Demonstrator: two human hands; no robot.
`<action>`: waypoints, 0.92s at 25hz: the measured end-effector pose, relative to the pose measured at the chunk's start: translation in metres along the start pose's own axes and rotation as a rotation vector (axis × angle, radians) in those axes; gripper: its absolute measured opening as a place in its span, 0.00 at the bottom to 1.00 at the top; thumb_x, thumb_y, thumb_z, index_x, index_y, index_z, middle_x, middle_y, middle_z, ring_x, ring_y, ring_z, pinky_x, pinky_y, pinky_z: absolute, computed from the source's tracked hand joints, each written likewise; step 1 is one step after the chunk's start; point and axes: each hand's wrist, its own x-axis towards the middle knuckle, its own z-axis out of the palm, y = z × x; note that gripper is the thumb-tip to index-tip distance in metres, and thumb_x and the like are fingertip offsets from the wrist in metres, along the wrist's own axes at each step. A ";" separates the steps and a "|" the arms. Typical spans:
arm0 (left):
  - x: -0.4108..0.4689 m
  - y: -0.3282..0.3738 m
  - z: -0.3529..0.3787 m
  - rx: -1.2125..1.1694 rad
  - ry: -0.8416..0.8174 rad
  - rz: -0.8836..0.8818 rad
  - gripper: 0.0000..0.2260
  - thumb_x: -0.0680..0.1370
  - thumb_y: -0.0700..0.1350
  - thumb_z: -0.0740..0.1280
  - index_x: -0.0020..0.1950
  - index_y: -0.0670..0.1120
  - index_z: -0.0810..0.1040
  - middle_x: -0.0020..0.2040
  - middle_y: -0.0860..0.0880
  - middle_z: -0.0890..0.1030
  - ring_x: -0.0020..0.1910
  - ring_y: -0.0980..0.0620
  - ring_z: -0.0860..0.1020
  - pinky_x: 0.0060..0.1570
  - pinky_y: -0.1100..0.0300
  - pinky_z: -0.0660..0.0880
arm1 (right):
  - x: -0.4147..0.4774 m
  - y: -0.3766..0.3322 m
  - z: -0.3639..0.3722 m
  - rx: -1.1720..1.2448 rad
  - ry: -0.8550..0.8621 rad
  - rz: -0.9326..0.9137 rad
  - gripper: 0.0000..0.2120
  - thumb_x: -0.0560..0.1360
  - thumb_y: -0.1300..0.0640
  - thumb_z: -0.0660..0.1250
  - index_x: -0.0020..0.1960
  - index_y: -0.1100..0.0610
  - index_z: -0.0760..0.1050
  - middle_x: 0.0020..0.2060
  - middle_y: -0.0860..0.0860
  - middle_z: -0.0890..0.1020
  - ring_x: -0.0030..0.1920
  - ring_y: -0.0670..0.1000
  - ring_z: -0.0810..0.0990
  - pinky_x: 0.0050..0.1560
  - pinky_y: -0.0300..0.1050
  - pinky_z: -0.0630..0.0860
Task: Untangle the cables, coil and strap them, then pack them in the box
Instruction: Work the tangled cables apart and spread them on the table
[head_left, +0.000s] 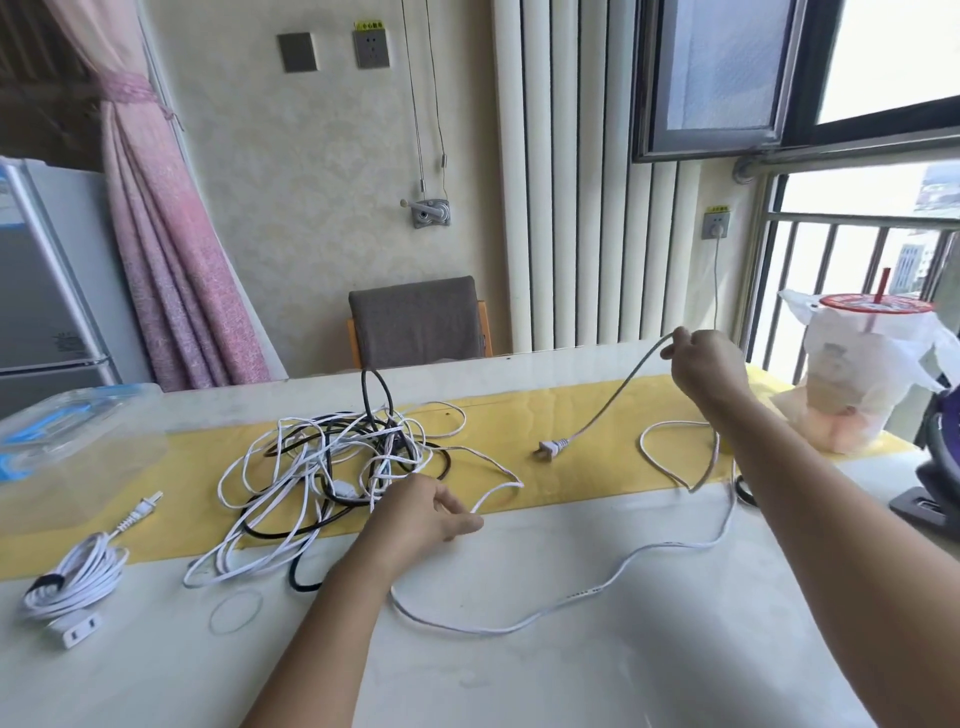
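Freed white cable (613, 400): lifted at the far right, it slopes down to its plug (551, 448), which lies on the yellow runner (597, 410). More of it loops loosely across the near table (519, 675).
Right hand (706, 364): raised above the table, fingers closed around the white cable.
Left hand (426, 512): low, just right of the tangle, pinching a white strand between thumb and fingers.
Tangle (337, 462): white and black cables knotted together at centre-left, partly on the runner.
Coiled cable (72, 582): strapped with a dark band, near left and well apart from the tangle. A loose band (236, 612) lies beside it.
Box (67, 441): clear plastic, far left, with no loose cable seen inside.
Risk, tightening: if the right hand pulls while the strand is threaded through the tangle, the knots probably cinch and the whole mass is dragged.
Risk, snagging: the slack loop at the right lies near the bagged drink cup (857, 374), so a sharp tug could catch and tip it.
Risk, plug: a quick lift may swing the plug into the tangle.
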 end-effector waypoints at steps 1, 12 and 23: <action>0.001 0.001 -0.003 -0.107 -0.026 0.034 0.06 0.70 0.47 0.76 0.38 0.49 0.81 0.27 0.55 0.76 0.27 0.61 0.73 0.31 0.67 0.67 | 0.000 0.000 0.002 -0.070 0.037 -0.003 0.20 0.82 0.55 0.51 0.54 0.68 0.76 0.52 0.66 0.77 0.54 0.64 0.74 0.49 0.50 0.68; 0.000 0.010 -0.033 -1.328 0.040 0.184 0.14 0.77 0.27 0.56 0.53 0.38 0.78 0.41 0.46 0.84 0.41 0.53 0.83 0.44 0.65 0.80 | -0.139 -0.054 0.052 -0.237 -1.132 -0.222 0.13 0.75 0.49 0.67 0.41 0.59 0.80 0.35 0.52 0.83 0.32 0.47 0.78 0.38 0.35 0.76; -0.002 0.001 -0.049 -1.427 0.124 0.174 0.14 0.77 0.28 0.57 0.51 0.43 0.78 0.38 0.51 0.81 0.29 0.59 0.75 0.23 0.71 0.68 | -0.178 -0.034 0.058 0.093 -1.084 -0.322 0.13 0.80 0.48 0.59 0.51 0.50 0.81 0.27 0.47 0.77 0.27 0.45 0.69 0.31 0.34 0.67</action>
